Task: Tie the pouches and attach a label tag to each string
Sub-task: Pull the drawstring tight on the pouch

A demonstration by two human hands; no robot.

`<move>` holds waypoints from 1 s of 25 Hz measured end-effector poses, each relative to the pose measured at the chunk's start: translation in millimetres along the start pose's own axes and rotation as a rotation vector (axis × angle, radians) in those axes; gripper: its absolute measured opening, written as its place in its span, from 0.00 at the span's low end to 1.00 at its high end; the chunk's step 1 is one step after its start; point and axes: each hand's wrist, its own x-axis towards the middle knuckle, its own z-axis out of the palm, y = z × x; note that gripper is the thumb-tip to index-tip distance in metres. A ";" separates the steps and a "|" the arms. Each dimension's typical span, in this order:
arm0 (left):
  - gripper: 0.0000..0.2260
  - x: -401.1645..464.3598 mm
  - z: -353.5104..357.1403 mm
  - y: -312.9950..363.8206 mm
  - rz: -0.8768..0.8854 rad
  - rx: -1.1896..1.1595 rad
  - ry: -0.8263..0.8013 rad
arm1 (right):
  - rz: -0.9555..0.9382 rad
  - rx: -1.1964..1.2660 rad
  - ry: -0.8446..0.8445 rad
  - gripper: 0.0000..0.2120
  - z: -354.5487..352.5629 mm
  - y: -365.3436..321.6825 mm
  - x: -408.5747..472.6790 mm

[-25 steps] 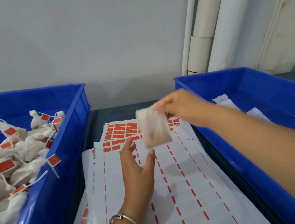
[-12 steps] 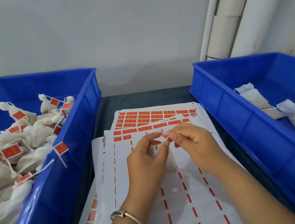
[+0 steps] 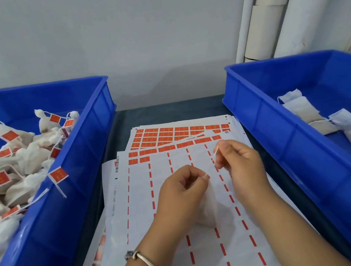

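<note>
Two hands meet over the label sheets, and the pouch [image 3: 206, 213] hangs just under the left hand's curled fingers, resting low against the paper so that its weight keeps the neck taut. The left hand [image 3: 183, 195] pinches the top of the pouch between thumb and forefinger, the other fingers folded in; the right hand [image 3: 241, 164] pinches the string [image 3: 214, 153] a little above and beside those fingertips, drawing it up and away, presumably to cinch the mouth before knotting. Beyond the right hand's fingertips lie the label sheets [image 3: 170, 135] with orange tags left unpeeled, near enough to reach without putting the pouch down. Outside the left hand sits the left bin [image 3: 94, 129] of tied, tagged pouches; outside the right, the right bin [image 3: 253, 110] holds flat untied ones, so work seems to flow right to left.
</note>
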 end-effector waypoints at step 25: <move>0.06 11.4 -22.2 -1.8 -0.054 -0.447 0.439 | 0.262 -0.334 -0.599 0.08 5.8 -3.9 -10.8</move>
